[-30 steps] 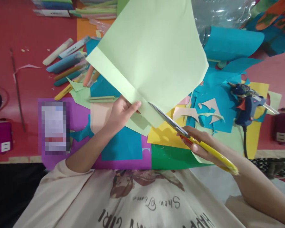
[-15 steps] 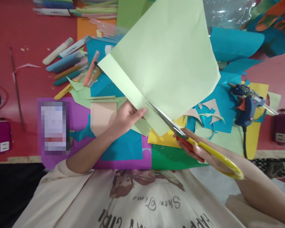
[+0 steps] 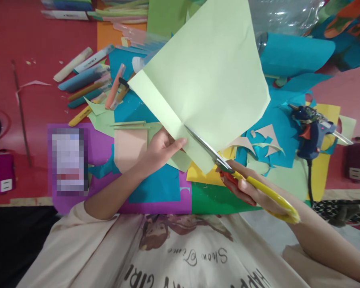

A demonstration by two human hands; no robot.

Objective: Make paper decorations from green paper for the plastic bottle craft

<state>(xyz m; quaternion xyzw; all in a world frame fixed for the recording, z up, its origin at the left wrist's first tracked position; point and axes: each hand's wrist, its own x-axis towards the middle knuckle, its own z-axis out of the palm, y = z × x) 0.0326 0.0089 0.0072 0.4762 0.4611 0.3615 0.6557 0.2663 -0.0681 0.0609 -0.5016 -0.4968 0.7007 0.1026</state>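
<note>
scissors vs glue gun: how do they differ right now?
The scissors are held in the right hand; the glue gun lies unheld. The scissors have slim metal blades and yellow-and-red handles; the glue gun has a chunky dark-blue body. The glue gun has a black cable; the scissors have none. Both show some reddish colouring.

There is one pale green sheet (image 3: 210, 80). With it one counts two hands: one left hand (image 3: 165, 150) at its lower edge and one right hand (image 3: 256, 195) below it. One pair of scissors (image 3: 205, 147) is also counted at this edge. To the left of the sheet there are eight loose markers (image 3: 78, 82), one phone (image 3: 68, 160), one stick (image 3: 22, 114) and one beige square (image 3: 130, 148). To its right there is one glue gun (image 3: 316, 134). The purple boxes (image 3: 0, 172) are two, one far on each side.
</note>
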